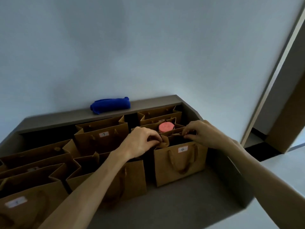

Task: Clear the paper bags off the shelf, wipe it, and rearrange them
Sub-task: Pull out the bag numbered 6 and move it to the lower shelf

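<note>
Both hands pinch the top rim of the brown paper bag labelled 4 [179,162] on the grey shelf [173,204]: left hand [142,141] at its left corner, right hand [203,134] at its back edge. Just beyond the fingers sits a pink round lid [166,127] inside another bag; a rolled blue cloth [110,105] lies well beyond on the ledge.

The gray shelf [173,200] holds many brown paper bags [102,139] standing upright, close together. A raised ledge [66,119] runs along the back by the wall. A rolled blue cloth [110,105] lies on the ledge.
</note>
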Demonstrator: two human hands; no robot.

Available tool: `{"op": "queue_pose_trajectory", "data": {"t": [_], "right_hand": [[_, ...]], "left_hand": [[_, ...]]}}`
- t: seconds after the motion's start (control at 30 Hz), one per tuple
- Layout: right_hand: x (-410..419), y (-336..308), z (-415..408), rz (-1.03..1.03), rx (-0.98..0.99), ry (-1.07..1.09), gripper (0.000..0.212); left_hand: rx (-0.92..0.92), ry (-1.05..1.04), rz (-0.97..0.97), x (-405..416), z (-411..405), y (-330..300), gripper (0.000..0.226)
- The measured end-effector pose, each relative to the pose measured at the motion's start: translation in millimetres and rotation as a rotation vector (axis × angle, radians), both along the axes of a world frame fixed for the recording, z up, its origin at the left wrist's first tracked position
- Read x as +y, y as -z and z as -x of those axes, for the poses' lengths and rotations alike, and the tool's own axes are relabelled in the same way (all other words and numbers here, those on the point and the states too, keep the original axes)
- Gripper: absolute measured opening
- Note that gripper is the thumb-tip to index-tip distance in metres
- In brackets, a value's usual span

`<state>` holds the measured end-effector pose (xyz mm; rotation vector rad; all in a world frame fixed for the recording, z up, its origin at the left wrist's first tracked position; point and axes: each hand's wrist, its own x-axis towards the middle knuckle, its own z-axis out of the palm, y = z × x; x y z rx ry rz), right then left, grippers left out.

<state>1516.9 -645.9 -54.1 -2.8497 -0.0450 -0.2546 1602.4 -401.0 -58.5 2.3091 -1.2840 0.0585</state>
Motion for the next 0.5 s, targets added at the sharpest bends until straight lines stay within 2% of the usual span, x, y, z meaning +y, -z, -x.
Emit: {"op": "queue_pose_trajectory", "data": {"t": [0.27, 0.5], "right_hand": [[-11.3, 1.8, -27.9, -0.059, -0.02, -0.055, 0.015], [-16.6, 4.5, -25.2, -0.124, -0.047, -0.103, 0.023]], "left_hand": [[-0.027, -0.176, -0.048, -10.6, -3.9, -1.4, 0.022], [-0.019, -0.175, -0.048, -9.8, 6.5, -0.7, 0.022]]}}
